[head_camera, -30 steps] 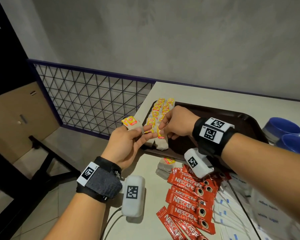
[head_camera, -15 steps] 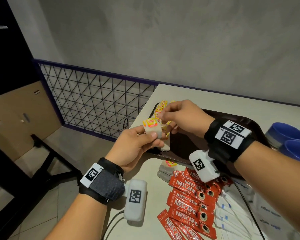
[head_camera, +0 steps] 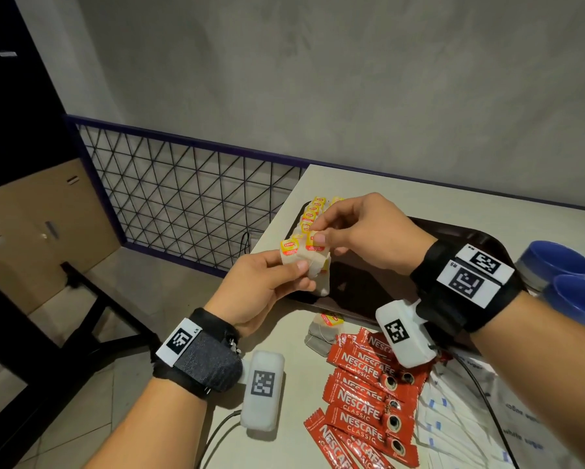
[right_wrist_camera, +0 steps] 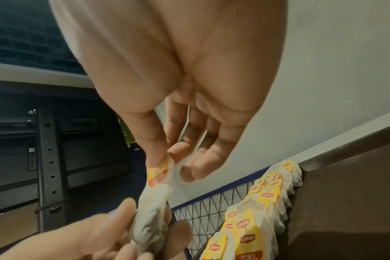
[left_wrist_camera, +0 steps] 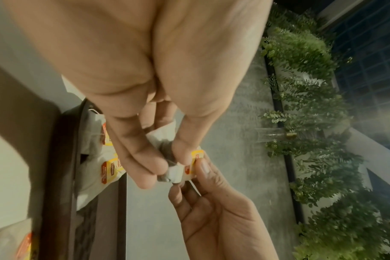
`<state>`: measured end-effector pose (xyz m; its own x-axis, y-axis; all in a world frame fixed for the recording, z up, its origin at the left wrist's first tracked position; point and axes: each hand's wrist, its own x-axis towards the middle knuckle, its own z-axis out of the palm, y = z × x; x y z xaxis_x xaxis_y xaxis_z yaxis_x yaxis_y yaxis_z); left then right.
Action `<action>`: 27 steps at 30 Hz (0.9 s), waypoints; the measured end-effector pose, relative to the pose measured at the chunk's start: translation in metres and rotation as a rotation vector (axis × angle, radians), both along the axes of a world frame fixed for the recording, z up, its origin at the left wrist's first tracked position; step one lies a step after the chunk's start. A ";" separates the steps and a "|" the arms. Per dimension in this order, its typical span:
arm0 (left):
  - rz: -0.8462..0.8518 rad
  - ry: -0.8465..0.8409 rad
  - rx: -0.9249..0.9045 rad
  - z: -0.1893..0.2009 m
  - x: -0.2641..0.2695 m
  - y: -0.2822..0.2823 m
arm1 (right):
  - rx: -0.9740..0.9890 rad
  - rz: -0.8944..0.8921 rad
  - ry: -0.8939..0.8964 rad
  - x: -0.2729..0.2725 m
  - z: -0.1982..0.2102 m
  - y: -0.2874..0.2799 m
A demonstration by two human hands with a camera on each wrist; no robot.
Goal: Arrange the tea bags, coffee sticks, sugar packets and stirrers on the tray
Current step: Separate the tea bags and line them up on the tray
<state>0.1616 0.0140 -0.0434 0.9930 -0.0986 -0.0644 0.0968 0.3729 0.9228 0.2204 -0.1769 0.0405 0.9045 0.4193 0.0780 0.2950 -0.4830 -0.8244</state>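
My left hand [head_camera: 284, 275] holds a small bunch of tea bags [head_camera: 306, 260] above the tray's left edge. My right hand [head_camera: 321, 236] pinches the yellow tag of one of these bags [right_wrist_camera: 156, 173] between thumb and forefinger, right above the left hand's fingers [left_wrist_camera: 145, 163]. A row of yellow-tagged tea bags [head_camera: 313, 211] lies along the left side of the dark brown tray [head_camera: 453, 231]. Two more tea bags [head_camera: 324, 331] lie on the table in front of the tray. Red coffee sticks [head_camera: 365, 397] and white sugar packets [head_camera: 460, 421] lie nearer to me.
Two blue cups [head_camera: 568, 275] stand at the right beside the tray. A cable [head_camera: 483, 394] runs over the sugar packets. The table's left edge drops to a tiled floor by a wire-mesh railing [head_camera: 182, 198]. The grey wall stands behind the table.
Both hands have risen from the tray's tea-bag row. The right hand came over to the bunch in the left hand and pinched a tag. The view shifted slightly.
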 end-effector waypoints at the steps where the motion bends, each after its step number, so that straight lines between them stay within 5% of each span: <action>1: 0.038 0.006 -0.015 0.001 0.001 0.001 | 0.039 -0.017 0.000 0.001 0.001 -0.001; 7: 0.276 0.039 -0.090 0.003 0.008 0.009 | 0.148 -0.091 0.075 0.007 0.000 -0.004; 18: 0.257 0.025 -0.055 -0.001 0.009 0.007 | -0.178 0.057 0.275 0.015 -0.031 0.012; 27: 0.263 0.038 -0.068 0.001 0.009 0.007 | -0.347 -0.024 0.059 0.028 -0.033 0.011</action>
